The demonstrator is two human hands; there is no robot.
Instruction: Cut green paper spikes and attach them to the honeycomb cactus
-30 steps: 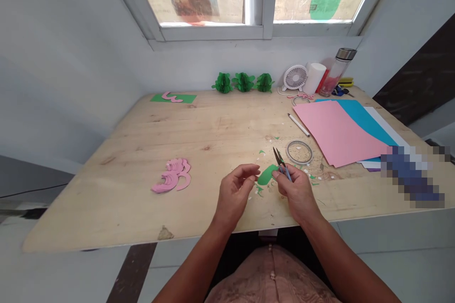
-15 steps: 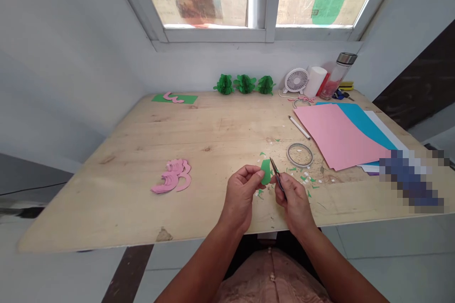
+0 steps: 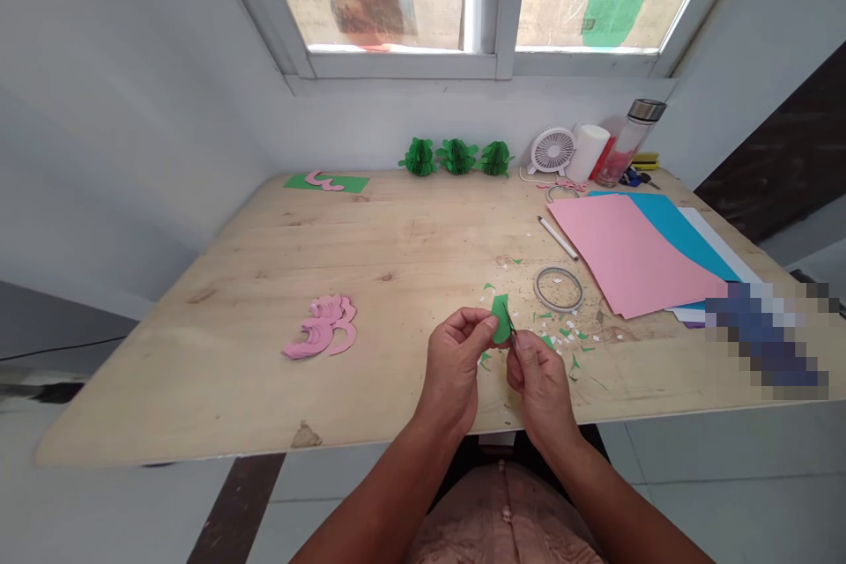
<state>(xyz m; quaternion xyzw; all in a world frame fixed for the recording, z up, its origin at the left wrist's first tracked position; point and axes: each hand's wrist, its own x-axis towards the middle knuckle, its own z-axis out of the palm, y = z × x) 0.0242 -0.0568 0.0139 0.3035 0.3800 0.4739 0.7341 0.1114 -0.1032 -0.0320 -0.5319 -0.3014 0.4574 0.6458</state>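
Between thumb and fingers, my left hand (image 3: 456, 361) pinches a small piece of green paper (image 3: 500, 320) above the near part of the table. My right hand (image 3: 540, 379) is closed on a pair of scissors (image 3: 511, 328), and its fingers cover the handles. The blades lie against the right side of the green paper. Green and white paper scraps (image 3: 574, 335) are scattered beneath and to the right of my hands. Left of my hands lies a cluster of curved pink paper cut-outs (image 3: 321, 330).
A tape roll (image 3: 559, 289) and a white pen (image 3: 559, 239) lie right of centre, beside pink paper sheets (image 3: 627, 256). Three green paper ornaments (image 3: 457, 157), a small fan (image 3: 552, 150) and a bottle (image 3: 631, 145) stand along the wall. Green paper (image 3: 353, 184) lies far left.
The scissors have moved left onto the green paper, and their blades now overlap its right edge. My right hand has come slightly closer to my left.
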